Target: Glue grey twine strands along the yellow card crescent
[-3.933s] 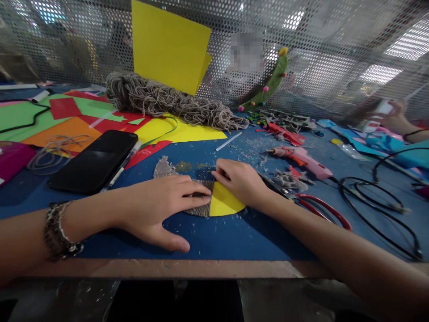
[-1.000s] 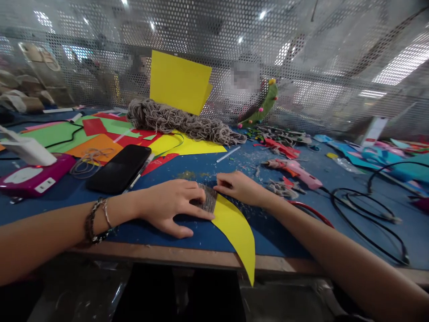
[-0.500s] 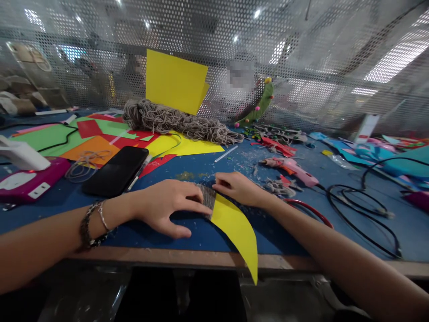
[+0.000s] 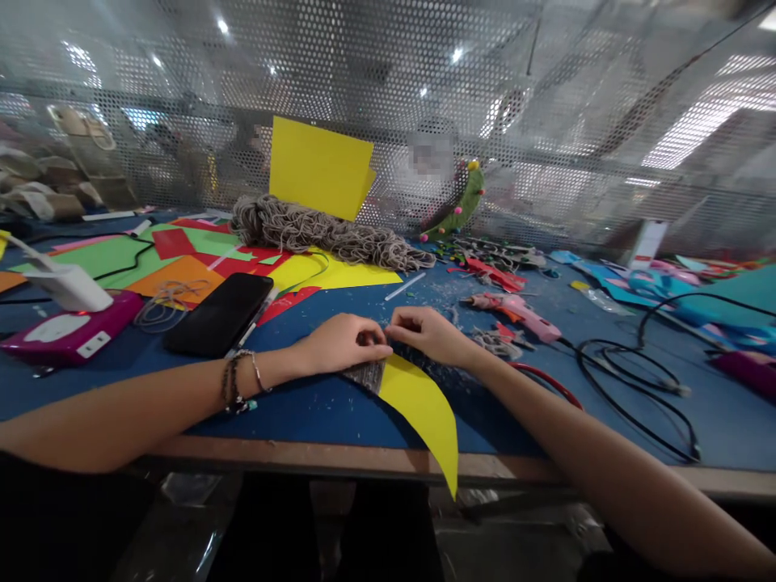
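Note:
A curved yellow piece [image 4: 424, 404] lies at the table's front edge, its pointed tip hanging over. Grey yarn [image 4: 368, 376] covers its left end in close rows. Over that wrapped end, my left hand [image 4: 345, 343] has thumb and forefinger pinched together. My right hand [image 4: 421, 333] is closed in a pinch beside it, at the upper edge of the piece, the fingertips of both hands nearly touching. What either pinch holds is too small to make out.
Behind lie a grey yarn bundle [image 4: 327, 234], a folded yellow sheet [image 4: 321, 168] and coloured paper. A black phone [image 4: 219, 314] and purple power strip [image 4: 76, 327] are left. On the right are a pink glue gun [image 4: 521, 314], black cable [image 4: 630, 368] and scraps.
My left hand has gone from spread fingers on the wrapped end to a pinch close to my right hand. My right hand stays pinched. The camera view has shifted slightly.

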A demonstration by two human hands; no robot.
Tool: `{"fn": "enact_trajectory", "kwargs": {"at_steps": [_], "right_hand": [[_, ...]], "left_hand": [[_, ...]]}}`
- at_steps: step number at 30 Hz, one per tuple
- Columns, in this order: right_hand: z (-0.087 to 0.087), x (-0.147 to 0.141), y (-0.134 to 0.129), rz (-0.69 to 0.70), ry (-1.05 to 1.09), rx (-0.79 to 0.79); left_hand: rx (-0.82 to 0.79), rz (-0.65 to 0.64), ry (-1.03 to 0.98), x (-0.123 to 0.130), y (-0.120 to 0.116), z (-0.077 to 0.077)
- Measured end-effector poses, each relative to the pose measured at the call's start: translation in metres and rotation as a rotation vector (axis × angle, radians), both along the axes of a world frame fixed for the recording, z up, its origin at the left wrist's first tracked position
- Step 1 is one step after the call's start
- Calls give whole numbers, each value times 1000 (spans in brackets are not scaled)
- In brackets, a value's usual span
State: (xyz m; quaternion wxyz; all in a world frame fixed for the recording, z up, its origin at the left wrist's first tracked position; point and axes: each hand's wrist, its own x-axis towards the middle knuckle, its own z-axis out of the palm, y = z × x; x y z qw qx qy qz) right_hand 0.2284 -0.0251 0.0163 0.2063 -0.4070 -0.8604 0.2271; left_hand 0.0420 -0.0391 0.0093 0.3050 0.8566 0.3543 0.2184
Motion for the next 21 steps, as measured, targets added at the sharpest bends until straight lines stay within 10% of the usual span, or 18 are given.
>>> {"fn": "enact_trajectory", "kwargs": {"at_steps": [13,21], "right_hand": [[15,-3,-12,46,-20,182],[46,93,-2,-518,-399,425]], "left_hand": [[-227,6,-145,1,-3,-3],[-157,-104,-151,-11,-5,0]]}}
